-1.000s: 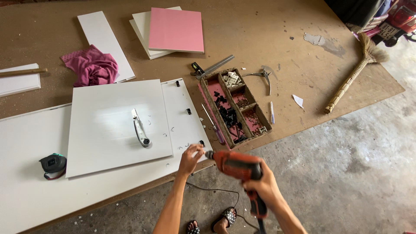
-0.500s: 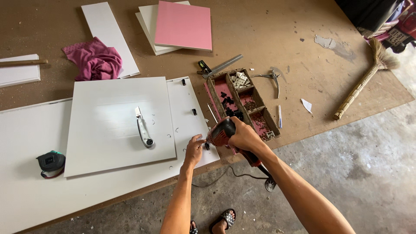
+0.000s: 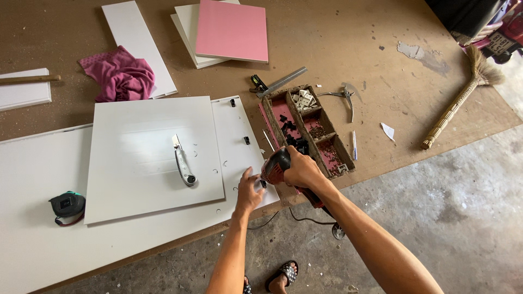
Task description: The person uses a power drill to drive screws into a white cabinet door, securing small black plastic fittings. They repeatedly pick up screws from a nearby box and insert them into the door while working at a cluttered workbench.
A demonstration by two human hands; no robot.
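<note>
A: Concrete floor nearest; brown board beyond it carries white panels. Hands?

B: Right hand wraps closed around the red drill, at the near right corner of the long white panel. Long axis runs right-to-left, nose toward the left hand, whose fingers pinch a small dark fitting there.

A: Farther back?

B: Utility knife on square panel; compartment tray just beyond the drill; pink board farthest.
</note>
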